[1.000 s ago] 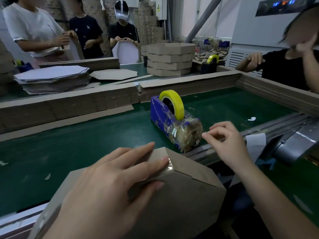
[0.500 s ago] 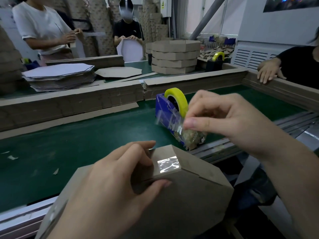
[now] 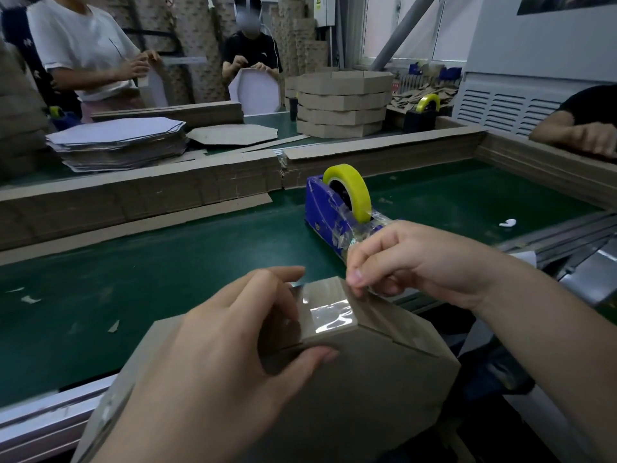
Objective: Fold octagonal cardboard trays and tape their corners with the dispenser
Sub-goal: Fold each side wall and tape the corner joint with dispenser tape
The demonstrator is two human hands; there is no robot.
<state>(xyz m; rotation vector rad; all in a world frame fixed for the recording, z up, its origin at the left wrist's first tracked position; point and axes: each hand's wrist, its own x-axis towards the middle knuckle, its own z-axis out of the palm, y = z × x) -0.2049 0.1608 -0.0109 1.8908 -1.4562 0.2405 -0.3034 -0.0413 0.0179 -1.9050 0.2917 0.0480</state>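
A brown octagonal cardboard tray point(image 3: 377, 389) lies upside down at the near edge of the green belt, partly over the metal rail. My left hand point(image 3: 213, 355) grips its folded corner, thumb on the bottom face and fingers over the side wall. A shiny strip of clear tape point(image 3: 329, 317) covers that corner. My right hand point(image 3: 410, 262) pinches a piece of clear tape and holds it at the tray's top corner edge. The blue tape dispenser point(image 3: 320, 208) with a yellow roll point(image 3: 349, 190) stands just behind my right hand.
A cardboard wall point(image 3: 167, 192) borders the green belt point(image 3: 133, 279) at the back and right. Beyond it lie a stack of flat blanks point(image 3: 117, 145), a pile of finished trays point(image 3: 344, 105) and a second dispenser point(image 3: 422, 111). Other people work behind; an arm point(image 3: 574, 133) rests on the right wall.
My right hand pulled a piece of tape off the dispenser, lifted it, then brought it down to the tray's corner. My left hand shifted back along the corner, uncovering the taped spot.
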